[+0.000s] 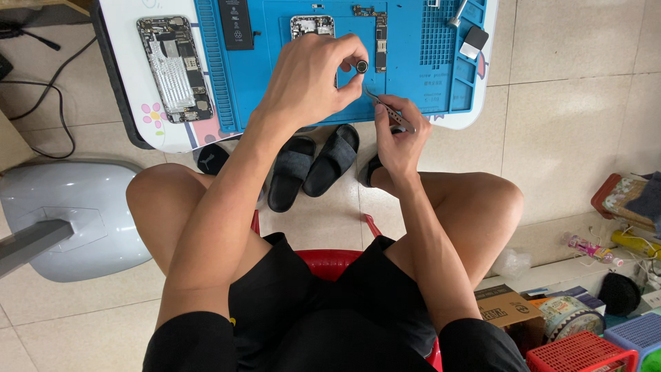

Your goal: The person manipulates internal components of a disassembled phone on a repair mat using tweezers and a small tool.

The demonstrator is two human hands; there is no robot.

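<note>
Both hands work close together above the near edge of a small white table (131,76) carrying a blue repair mat (413,62). Left hand (310,79) pinches a small round black part (361,66) between thumb and forefinger; right hand (399,138) is clamped on metal tweezers (385,109), tips angled up toward that part — just short of it. An opened phone chassis (175,65) lies on the table's left, a black battery (235,24) and a logic board (380,31) on the mat.

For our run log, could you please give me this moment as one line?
left hand: pinches small round part | right hand: holds tweezers | below: blue mat, opened phone
</note>
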